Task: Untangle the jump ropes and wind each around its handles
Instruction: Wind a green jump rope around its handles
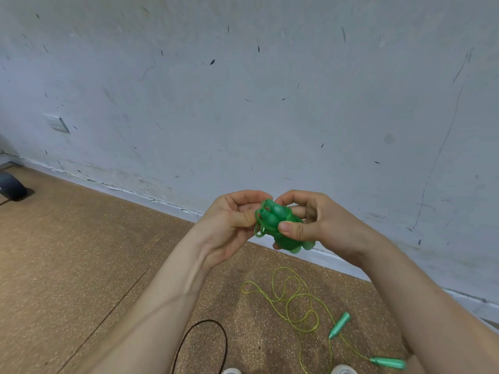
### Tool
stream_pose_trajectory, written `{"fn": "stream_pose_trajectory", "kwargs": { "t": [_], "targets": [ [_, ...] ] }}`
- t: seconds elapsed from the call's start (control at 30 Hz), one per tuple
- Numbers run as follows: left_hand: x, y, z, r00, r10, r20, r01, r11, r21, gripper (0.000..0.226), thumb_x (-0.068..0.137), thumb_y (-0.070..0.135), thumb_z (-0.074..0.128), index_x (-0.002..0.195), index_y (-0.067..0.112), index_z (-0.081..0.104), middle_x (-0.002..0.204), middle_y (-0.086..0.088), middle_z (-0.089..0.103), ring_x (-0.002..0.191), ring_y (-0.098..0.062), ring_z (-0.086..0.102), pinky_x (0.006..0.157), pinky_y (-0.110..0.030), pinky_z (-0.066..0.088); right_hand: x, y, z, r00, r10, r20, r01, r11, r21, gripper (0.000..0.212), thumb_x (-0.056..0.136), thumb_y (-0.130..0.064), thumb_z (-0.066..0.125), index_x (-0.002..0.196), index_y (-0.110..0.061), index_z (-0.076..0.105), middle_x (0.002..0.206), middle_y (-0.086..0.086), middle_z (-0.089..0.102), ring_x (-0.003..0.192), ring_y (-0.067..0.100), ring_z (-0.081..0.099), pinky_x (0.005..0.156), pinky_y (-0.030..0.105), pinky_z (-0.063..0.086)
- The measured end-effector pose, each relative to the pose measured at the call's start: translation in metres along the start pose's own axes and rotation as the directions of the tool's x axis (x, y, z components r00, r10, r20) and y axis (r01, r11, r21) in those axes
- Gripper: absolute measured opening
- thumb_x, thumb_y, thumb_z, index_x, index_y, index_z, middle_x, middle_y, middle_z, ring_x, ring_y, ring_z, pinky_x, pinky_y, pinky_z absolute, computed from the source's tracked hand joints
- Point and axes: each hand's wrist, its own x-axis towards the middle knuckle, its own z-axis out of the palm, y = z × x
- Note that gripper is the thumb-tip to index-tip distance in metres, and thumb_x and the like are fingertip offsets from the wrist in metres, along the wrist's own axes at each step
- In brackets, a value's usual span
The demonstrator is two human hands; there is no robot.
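Left hand (232, 222): fingers curled, pinching loops of green rope (280, 228). Right hand (318, 220): thumb on top, fingers clamped behind same bundle. I note yellow rope (294, 300) loose on floor (81, 252).

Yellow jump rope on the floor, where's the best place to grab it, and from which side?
By a green handle, from above. Both handles lie flat on the floor, thick and probably rigid, clear of the loose cord loops, which would likely just tangle.

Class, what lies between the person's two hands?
A green jump rope, wound round its handles, gripped by the left hand and right hand; head view.
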Motion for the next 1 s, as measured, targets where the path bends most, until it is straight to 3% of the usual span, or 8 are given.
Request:
{"fn": "stream_pose_trajectory", "kwargs": {
  "t": [0.13,0.27,0.4,0.53,0.7,0.83,0.9,1.0],
  "targets": [
    [-0.002,0.002,0.004,0.997,0.050,-0.059,-0.046,0.997,0.068,0.016,0.069,0.001,0.062,0.070,0.009,0.075,0.070,-0.008,0.072,0.062,-0.014,0.068,0.058,-0.021,0.056,0.000,0.000,-0.004,0.999,0.028,-0.021,-0.028,0.999,-0.021,0.026,0.086,-0.008,0.066,0.110,-0.002,0.058,0.088,0.015,0.074,0.077,0.036,0.072,0.055,0.024,0.051],
    [-0.010,0.012,0.005,0.987,0.147,-0.064,-0.124,0.953,0.275,0.020,0.078,0.018,0.064,0.093,0.007,0.073,0.084,-0.013,0.074,0.075,-0.019,0.070,0.069,-0.023,0.057,0.002,0.003,-0.008,0.994,0.012,-0.111,-0.025,0.992,-0.120,0.021,0.085,-0.010,0.071,0.103,-0.009,0.060,0.086,0.011,0.075,0.078,0.035,0.072,0.067,0.036,0.058],
    [-0.011,0.004,0.018,0.947,0.314,-0.065,-0.152,0.619,0.771,0.018,0.074,0.011,0.079,0.082,0.027,0.076,0.075,-0.001,0.074,0.073,-0.013,0.069,0.070,-0.027,0.054,0.005,0.011,-0.006,0.985,-0.043,-0.168,-0.028,0.916,-0.400,0.021,0.080,-0.020,0.077,0.096,-0.020,0.062,0.079,0.001,0.073,0.074,0.027,0.071,0.078,0.046,0.057],
    [-0.007,-0.005,0.024,0.892,0.428,-0.144,-0.146,0.575,0.805,0.017,0.074,0.012,0.079,0.072,0.028,0.075,0.072,0.010,0.073,0.072,-0.004,0.068,0.073,-0.025,0.055,0.007,0.012,-0.006,0.977,-0.033,-0.212,-0.049,0.926,-0.374,0.020,0.082,-0.020,0.076,0.095,-0.018,0.061,0.074,0.000,0.073,0.066,0.022,0.071,0.073,0.043,0.058],
    [0.000,0.001,0.008,0.754,0.634,0.171,-0.215,-0.008,0.977,0.005,0.080,0.017,0.074,0.077,0.015,0.070,0.079,0.004,0.069,0.074,-0.016,0.062,0.069,-0.032,0.050,0.014,0.019,0.002,0.956,0.028,-0.293,-0.219,0.734,-0.643,0.025,0.079,-0.046,0.071,0.096,-0.034,0.057,0.095,-0.008,0.066,0.083,0.017,0.063,0.079,0.037,0.053],
    [-0.007,0.001,0.018,0.683,0.643,0.346,-0.290,-0.197,0.937,0.009,0.080,0.020,0.066,0.075,0.013,0.068,0.067,0.002,0.064,0.060,-0.014,0.058,0.057,-0.026,0.040,0.017,0.019,0.007,0.904,-0.015,-0.428,-0.304,0.681,-0.666,0.024,0.081,-0.051,0.065,0.096,-0.036,0.054,0.088,-0.010,0.064,0.081,0.016,0.060,0.072,0.033,0.049],
    [-0.010,0.002,0.020,0.659,0.678,0.324,-0.313,-0.144,0.939,0.005,0.079,0.016,0.069,0.075,0.014,0.069,0.067,0.004,0.064,0.062,-0.010,0.055,0.058,-0.020,0.040,0.018,0.020,0.013,0.883,-0.067,-0.464,-0.299,0.683,-0.667,0.024,0.083,-0.051,0.064,0.099,-0.036,0.054,0.086,-0.011,0.064,0.081,0.018,0.060,0.071,0.032,0.048],
    [-0.011,0.004,0.020,0.744,0.668,-0.029,-0.236,0.303,0.923,0.012,0.080,0.010,0.072,0.071,0.018,0.069,0.064,0.007,0.067,0.067,-0.007,0.060,0.063,-0.017,0.046,0.019,0.026,0.016,0.855,-0.139,-0.500,-0.224,0.770,-0.597,0.025,0.084,-0.045,0.065,0.104,-0.032,0.057,0.085,-0.009,0.066,0.078,0.018,0.063,0.071,0.035,0.052]
  ]
}}
